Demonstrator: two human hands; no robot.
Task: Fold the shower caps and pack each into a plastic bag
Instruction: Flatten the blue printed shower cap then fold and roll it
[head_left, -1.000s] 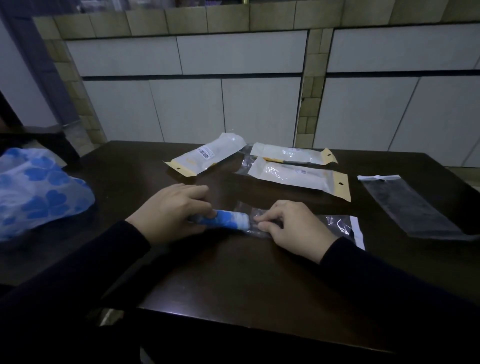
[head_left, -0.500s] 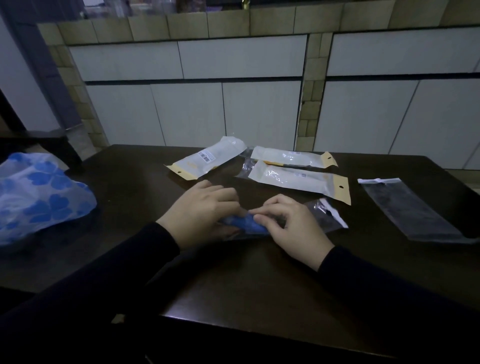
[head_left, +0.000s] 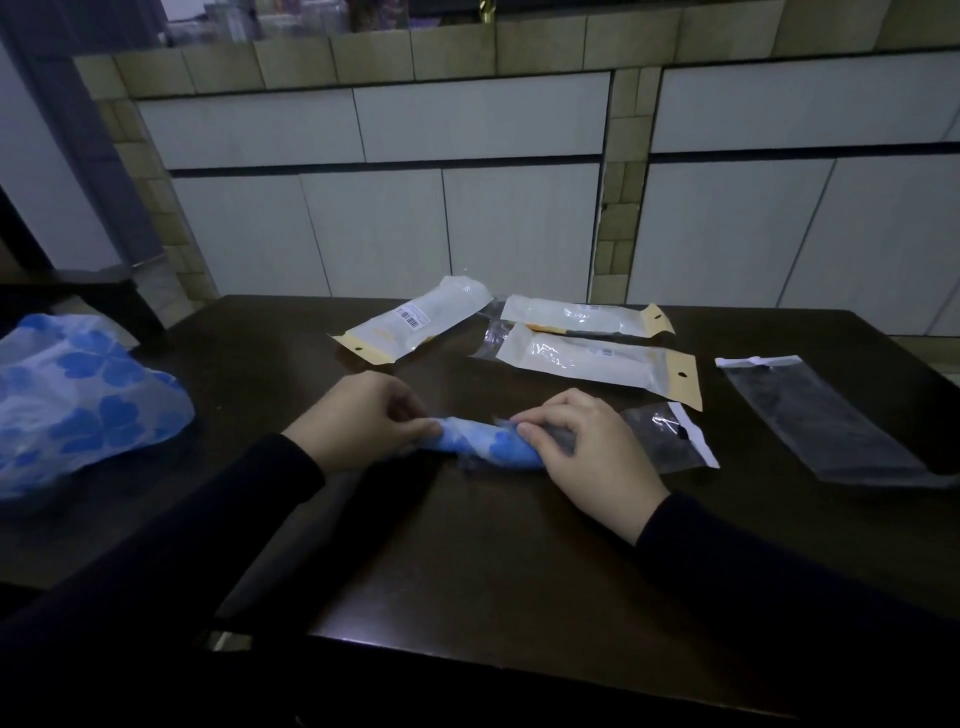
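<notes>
Shower cap (head_left: 483, 441) pinched between left hand (head_left: 358, 418), right hand (head_left: 587, 447).

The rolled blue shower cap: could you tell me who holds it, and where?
The left hand pinches the shower cap at its left end; the right hand grips the bag mouth around it.

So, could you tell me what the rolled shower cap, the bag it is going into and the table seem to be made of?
Rolled shower cap: thin, soft plastic film by the look, translucent white with blue prints, crumpling under the fingers. Bag: clear glossy film with sharp highlights and a white strip at one end. Table: dark, smooth and slightly glossy, probably varnished wood or laminate; the dim light leaves that open.
</notes>
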